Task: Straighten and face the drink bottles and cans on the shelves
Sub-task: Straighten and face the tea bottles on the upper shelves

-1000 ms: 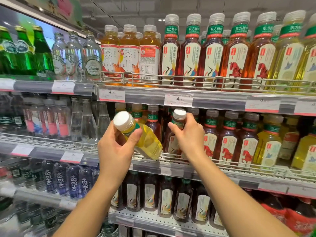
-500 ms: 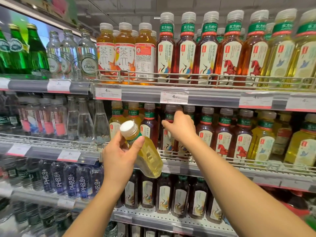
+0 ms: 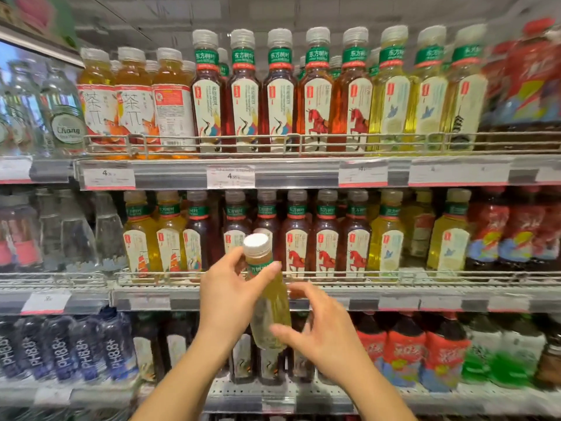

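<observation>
One yellow tea bottle is hanging in front of the middle shelf, the left hand wrapping its neck. The right hand is spreading loose-fingered beside its base. Cap up, leaning slightly left, long axis near vertical. Neck-only hold, so it's risking a slip.

bottle: clear glossy plastic | cap: white ribbed | shelf rail: wire metal

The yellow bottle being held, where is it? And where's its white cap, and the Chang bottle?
yellow bottle [image 3: 271, 311]: head view, on its clear yellow body between the two hands.
white cap [image 3: 256, 244]: head view, on the cap's top.
Chang bottle [image 3: 68, 129]: head view, on its round label, top shelf.
</observation>
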`<state>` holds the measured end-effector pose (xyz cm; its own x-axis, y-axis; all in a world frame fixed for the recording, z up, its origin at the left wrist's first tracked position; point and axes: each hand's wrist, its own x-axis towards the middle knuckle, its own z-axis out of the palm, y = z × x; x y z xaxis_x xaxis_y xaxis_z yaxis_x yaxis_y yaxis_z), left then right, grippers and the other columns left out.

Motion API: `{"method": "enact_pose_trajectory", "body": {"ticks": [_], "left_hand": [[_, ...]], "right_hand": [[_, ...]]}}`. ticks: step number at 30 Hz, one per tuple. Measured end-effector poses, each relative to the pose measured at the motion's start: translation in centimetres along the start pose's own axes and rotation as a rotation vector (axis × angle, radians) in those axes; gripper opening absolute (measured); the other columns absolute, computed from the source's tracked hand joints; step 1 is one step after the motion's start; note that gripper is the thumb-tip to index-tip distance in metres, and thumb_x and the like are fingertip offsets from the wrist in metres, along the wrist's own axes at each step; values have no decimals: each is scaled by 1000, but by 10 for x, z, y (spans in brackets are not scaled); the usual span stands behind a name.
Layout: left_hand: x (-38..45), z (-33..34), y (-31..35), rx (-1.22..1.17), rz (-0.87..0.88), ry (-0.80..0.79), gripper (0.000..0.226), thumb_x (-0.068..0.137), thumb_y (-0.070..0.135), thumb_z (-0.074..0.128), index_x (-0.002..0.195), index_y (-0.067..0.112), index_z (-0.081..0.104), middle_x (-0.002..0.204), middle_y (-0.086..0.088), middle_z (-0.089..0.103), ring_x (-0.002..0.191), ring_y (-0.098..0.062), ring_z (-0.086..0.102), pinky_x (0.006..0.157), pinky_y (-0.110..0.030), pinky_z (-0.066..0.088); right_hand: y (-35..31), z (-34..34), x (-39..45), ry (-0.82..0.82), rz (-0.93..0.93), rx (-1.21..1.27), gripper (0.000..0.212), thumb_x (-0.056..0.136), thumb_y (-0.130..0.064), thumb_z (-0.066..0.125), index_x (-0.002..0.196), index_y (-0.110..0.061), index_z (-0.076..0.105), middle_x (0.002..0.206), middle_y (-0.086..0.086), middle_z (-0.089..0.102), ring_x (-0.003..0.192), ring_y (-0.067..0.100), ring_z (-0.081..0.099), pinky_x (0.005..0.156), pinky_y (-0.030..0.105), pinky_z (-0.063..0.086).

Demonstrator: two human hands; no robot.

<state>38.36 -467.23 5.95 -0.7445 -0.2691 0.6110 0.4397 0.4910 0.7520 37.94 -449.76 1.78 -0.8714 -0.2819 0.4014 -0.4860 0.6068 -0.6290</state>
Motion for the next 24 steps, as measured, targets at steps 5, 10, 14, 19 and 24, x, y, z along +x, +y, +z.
{"method": "enact_pose_trajectory", "body": {"ticks": [5,10,14,19,24], "left_hand": [[-18,61,29,86,56,-49,39,72,63,79,94,34,67,81,19,71,75,0,64,73,-37,54],[-36,115,68,139,153,-125,49,68,75,69,89,34,53,79,17,64,77,1,59,68,-31,50],[-50,150,89,187,208,-147,52,70,73,71,87,32,42,82,15,57,76,-6,55,63,-30,47],[-56,176,99,132,238,-281,50,71,78,61,97,37,45,94,22,57,87,0,56,70,-27,48],[-52,185,80,191,367,-370,47,96,70,35,127,38,51,123,26,54,119,2,49,98,-26,44]], "right_hand": [[24,-36,-16,86,108,-133,81,64,-74,64,135,-48,36,133,-27,45,118,3,53,97,31,49],[39,-74,-36,146,245,-264,73,70,-53,63,136,-34,39,127,-17,43,109,18,61,86,35,53],[50,-94,-50,204,346,-330,57,83,-51,57,136,-38,38,123,-13,40,98,24,65,78,40,52],[69,-117,-64,308,354,-268,50,84,-54,51,131,-39,44,121,-13,50,105,21,65,84,35,49],[93,-146,-55,506,374,-169,47,73,-62,66,107,-31,56,100,-8,58,98,26,65,79,34,48]]}}
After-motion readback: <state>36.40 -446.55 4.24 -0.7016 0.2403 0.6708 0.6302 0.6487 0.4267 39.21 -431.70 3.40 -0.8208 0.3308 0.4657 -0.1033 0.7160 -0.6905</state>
